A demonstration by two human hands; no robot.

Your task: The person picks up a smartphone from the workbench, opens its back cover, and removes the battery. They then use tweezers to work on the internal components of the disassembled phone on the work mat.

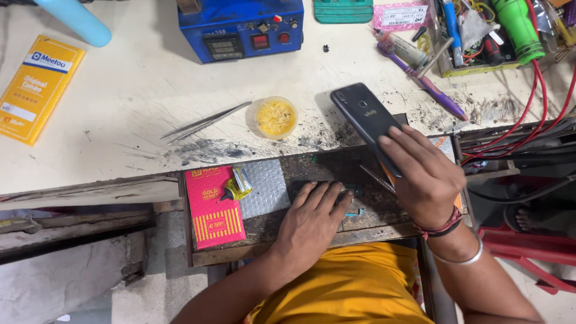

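Dark grey, almost black, the phone (364, 117) lies back side up, its camera end pointing up and to the left toward the far edge of the counter (132, 90). Its long axis runs on a diagonal from upper left to lower right, and its lower end disappears under the right hand (423, 174). That hand is curled over the phone's lower end, fingers bent and close together, gripping it; a thin metal tool (377, 178) pokes out from beneath the fingers toward the lower left. Thread bands and a metal bangle (461, 259) circle the right wrist.

The left hand (312, 219) rests palm down, fingers straight and lying side by side, pressing flat on a small dark part (354, 193) in an open wooden drawer (264, 255) in front of the person. What exactly lies under the palm cannot be told.

Also in the drawer: a red packet (211, 207), a small yellow glue tube (238, 186) and a piece of bubble wrap (264, 187).

On the counter beyond, to the left of the phone, sit a round yellow tub (275, 117) and a pair of tweezers (205, 123). Farther back stands a blue box with a display (240, 27). An orange box (37, 87) lies at far left, and a purple pen (429, 87) lies to the right.
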